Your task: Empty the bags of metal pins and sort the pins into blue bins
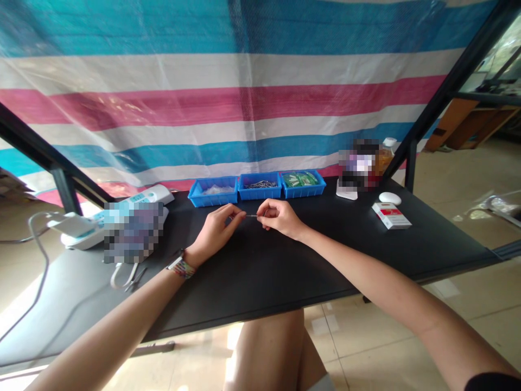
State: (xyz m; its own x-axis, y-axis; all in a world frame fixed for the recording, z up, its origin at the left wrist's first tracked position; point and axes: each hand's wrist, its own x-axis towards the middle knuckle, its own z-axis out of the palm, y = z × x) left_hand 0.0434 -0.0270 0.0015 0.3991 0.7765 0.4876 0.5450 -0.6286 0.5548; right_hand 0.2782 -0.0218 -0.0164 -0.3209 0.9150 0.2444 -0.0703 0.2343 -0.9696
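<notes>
Both my hands rest on the black table [285, 266], just in front of a row of blue trays. My left hand [217, 228] and my right hand [279, 216] each pinch one end of a thin metal pin [252, 216] that spans the small gap between their fingertips. A colourful woven band is on my left wrist. The left blue tray [213, 192] holds clear pieces, the middle blue tray [259, 186] holds dark metal parts, and the right blue tray [303, 183] holds green and white packets.
A white and teal machine [81, 231] with a cable sits at the table's left, with small pliers [128, 277] in front of it. At the right lie a red and white box [391, 215], a white round case [389, 198] and a bottle [385, 155]. A striped tarp hangs behind.
</notes>
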